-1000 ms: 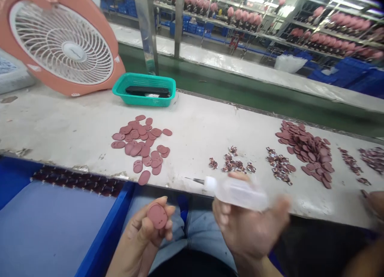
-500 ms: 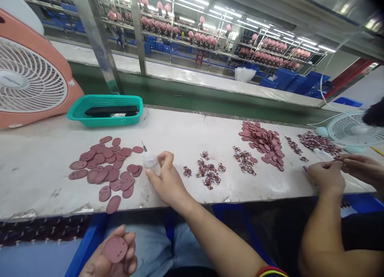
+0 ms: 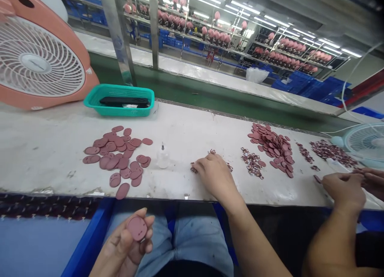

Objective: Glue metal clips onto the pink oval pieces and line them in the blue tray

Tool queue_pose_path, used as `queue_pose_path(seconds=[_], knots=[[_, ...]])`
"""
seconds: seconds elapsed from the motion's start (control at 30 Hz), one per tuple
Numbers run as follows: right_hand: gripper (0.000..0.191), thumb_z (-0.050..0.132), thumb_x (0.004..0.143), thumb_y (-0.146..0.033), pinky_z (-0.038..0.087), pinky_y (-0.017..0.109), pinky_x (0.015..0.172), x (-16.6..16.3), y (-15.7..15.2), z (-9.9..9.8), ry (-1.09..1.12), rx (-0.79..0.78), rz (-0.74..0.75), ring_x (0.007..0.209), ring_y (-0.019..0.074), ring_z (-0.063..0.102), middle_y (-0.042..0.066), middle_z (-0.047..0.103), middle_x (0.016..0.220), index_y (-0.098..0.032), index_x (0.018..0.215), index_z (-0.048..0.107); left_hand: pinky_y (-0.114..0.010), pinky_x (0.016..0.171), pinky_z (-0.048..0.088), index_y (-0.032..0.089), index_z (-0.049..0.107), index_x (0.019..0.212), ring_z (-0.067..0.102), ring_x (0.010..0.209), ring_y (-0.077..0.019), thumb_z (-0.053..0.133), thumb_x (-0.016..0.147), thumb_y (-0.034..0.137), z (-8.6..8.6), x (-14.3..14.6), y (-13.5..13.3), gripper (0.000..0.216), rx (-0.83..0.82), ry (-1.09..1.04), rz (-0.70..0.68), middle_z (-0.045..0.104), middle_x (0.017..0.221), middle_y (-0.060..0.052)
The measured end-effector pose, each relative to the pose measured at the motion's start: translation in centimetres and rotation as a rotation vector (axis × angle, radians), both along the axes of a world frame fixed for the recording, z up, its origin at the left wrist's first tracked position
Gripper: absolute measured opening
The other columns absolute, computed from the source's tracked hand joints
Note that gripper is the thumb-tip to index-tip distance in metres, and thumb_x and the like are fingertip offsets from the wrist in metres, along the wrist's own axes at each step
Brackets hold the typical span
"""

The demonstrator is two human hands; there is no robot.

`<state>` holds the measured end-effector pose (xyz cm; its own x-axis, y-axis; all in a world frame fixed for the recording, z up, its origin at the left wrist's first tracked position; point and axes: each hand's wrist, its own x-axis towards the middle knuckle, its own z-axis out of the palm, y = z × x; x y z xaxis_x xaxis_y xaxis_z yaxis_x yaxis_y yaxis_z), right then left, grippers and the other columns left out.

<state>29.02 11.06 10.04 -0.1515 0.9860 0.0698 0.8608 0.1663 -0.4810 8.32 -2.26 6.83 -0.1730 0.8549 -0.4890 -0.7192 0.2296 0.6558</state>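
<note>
My left hand is closed around a flat dusty-red oval disc with small slots, held over my lap. Over the middle cluster of small dark-red and silvery pieces is my right hand, its fingers curled down and bunched near the tabletop. What lies under its fingertips is hidden. Left of that hand, a small clear bottle with a dark, thin tip stands on the white table. More red oval discs lie in a loose heap on the left.
Behind the discs stands a green basket holding dark items, beside an orange fan. Further right are another disc heap and more small pieces. A co-worker's hands work at the right. A blue bin is below the table edge.
My right hand has left the clear bottle and moved right to the small pieces. My left hand still holds the disc, now a little higher. The whole view has shifted.
</note>
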Motion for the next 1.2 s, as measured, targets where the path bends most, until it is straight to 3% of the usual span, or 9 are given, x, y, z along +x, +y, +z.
queue_pose_path(seconds=[0.23,0.4,0.53,0.73,1.07,1.2], knots=[[0.007,0.065,0.091,-0.019,0.050,0.040,0.085,0.6,-0.5,-0.1,0.144,-0.086,0.104,0.090,0.0248,0.065,0.007,0.073,0.088,-0.018,0.088,0.071,-0.016,0.049,0.052,0.023,0.083,0.088,0.068,0.066,-0.0135,0.093,0.055,0.043,1.3,0.5,0.0,0.040,-0.110,-0.068,-0.034,0.082,0.086,-0.006],[0.016,0.061,0.096,-0.038,0.057,0.025,0.069,0.0,-4.0,0.8,0.553,-0.207,0.255,0.080,0.0149,0.070,0.002,0.074,0.091,-0.022,0.096,0.064,-0.016,0.050,0.051,0.023,0.083,0.085,0.065,0.066,-0.0123,0.095,0.049,0.047,2.9,0.6,0.2,0.045,-0.250,-0.060,-0.143,0.077,0.079,-0.004],[0.013,0.073,0.089,-0.026,0.059,0.022,0.071,-1.9,-6.5,1.8,0.910,-0.243,0.389,0.080,0.0128,0.072,0.000,0.075,0.092,-0.025,0.102,0.071,-0.015,0.049,0.050,0.020,0.083,0.082,0.060,0.061,-0.0095,0.093,0.053,0.049,2.7,0.4,0.1,0.042,-0.201,-0.120,-0.262,0.072,0.072,-0.002],[0.015,0.073,0.088,-0.015,0.054,0.021,0.078,-3.4,-7.3,2.6,0.715,-0.091,0.574,0.080,0.0110,0.070,0.001,0.077,0.089,-0.019,0.103,0.074,-0.013,0.050,0.050,0.017,0.082,0.082,0.059,0.062,-0.0093,0.085,0.070,0.048,1.5,-0.3,-0.6,0.033,-0.054,-0.202,-0.375,0.067,0.067,-0.002],[0.022,0.070,0.091,-0.012,0.052,0.024,0.075,-2.9,-7.3,3.2,0.557,-0.056,0.685,0.077,0.0113,0.066,-0.001,0.074,0.087,-0.024,0.109,0.071,-0.014,0.049,0.051,0.017,0.080,0.072,0.057,0.058,-0.0094,0.085,0.068,0.049,1.4,-0.1,-0.6,0.033,-0.067,-0.177,-0.391,0.065,0.065,-0.003],[0.016,0.067,0.093,-0.013,0.051,0.026,0.073,-2.9,-7.2,3.6,0.500,-0.027,0.752,0.076,0.0128,0.065,0.001,0.073,0.087,-0.019,0.108,0.070,-0.014,0.049,0.051,0.017,0.081,0.075,0.055,0.058,-0.0093,0.085,0.068,0.048,1.4,-0.1,-0.8,0.033,-0.061,-0.167,-0.403,0.064,0.066,-0.002]])
